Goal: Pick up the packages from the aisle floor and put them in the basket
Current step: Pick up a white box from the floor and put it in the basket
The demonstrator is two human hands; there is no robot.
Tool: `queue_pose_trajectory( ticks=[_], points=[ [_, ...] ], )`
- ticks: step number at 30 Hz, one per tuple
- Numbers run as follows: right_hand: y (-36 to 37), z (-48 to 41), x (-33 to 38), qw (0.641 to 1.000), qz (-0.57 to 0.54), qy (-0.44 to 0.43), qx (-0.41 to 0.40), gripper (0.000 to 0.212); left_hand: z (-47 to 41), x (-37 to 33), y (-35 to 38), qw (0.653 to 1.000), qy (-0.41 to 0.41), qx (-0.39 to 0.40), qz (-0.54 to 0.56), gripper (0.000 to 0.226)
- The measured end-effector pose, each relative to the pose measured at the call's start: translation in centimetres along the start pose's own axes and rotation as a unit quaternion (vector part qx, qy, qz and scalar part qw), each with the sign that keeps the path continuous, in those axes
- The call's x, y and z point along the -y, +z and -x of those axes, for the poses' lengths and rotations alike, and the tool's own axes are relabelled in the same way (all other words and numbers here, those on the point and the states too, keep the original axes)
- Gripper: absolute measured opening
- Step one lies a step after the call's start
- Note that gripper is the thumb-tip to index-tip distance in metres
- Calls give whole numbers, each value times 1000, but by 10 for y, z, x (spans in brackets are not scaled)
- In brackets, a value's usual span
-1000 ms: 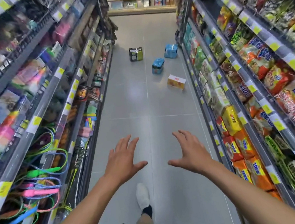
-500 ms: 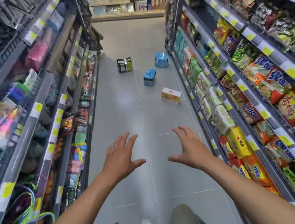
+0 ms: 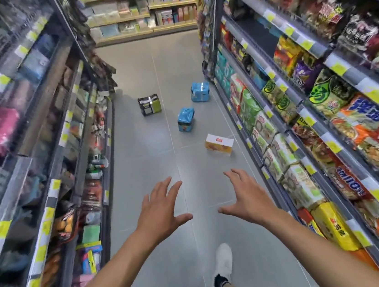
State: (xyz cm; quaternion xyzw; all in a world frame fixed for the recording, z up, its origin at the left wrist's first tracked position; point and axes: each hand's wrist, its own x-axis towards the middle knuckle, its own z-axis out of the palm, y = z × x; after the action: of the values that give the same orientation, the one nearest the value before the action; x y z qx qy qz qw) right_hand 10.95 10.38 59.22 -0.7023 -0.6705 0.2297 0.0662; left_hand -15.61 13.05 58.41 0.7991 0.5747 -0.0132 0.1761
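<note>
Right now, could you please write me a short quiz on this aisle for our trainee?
1. True or false: the left hand and the right hand both hold nothing.
2. How many packages lie on the aisle floor?
3. Which package lies nearest the hands? A: black-and-green package. B: orange-and-white box. C: nearer blue package.
Key: 1 true, both hands are open and empty. 2 four: the three above plus a farther blue package. 3 B.
</note>
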Motion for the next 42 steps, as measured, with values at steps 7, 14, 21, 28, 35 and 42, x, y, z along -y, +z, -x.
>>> queue_pose_trajectory(
  ticks=[7,14,21,28,35,42],
  points=[
    [-58,-136,-35,1000,5,16,10,113,-139,-7,-38,1000,-11,17,2,95],
    [-104,-247,-50,1000,6,15,-1,109,-251,3,-69,1000,-13,17,15,95],
    [-123,-352,-63,999,6,49,12,112,-373,33,-93,999,7,37,-1,96],
    [-152,-428,-88,995,3,104,-1,114,-493,36,-109,994,67,84,-22,96],
    [-161,-480,-139,987,-25,161,0,114,-591,6,-103,984,118,126,-53,97],
    [-169,-543,-189,982,-55,178,33,116,-677,-40,-97,978,131,150,-66,97]
  ],
)
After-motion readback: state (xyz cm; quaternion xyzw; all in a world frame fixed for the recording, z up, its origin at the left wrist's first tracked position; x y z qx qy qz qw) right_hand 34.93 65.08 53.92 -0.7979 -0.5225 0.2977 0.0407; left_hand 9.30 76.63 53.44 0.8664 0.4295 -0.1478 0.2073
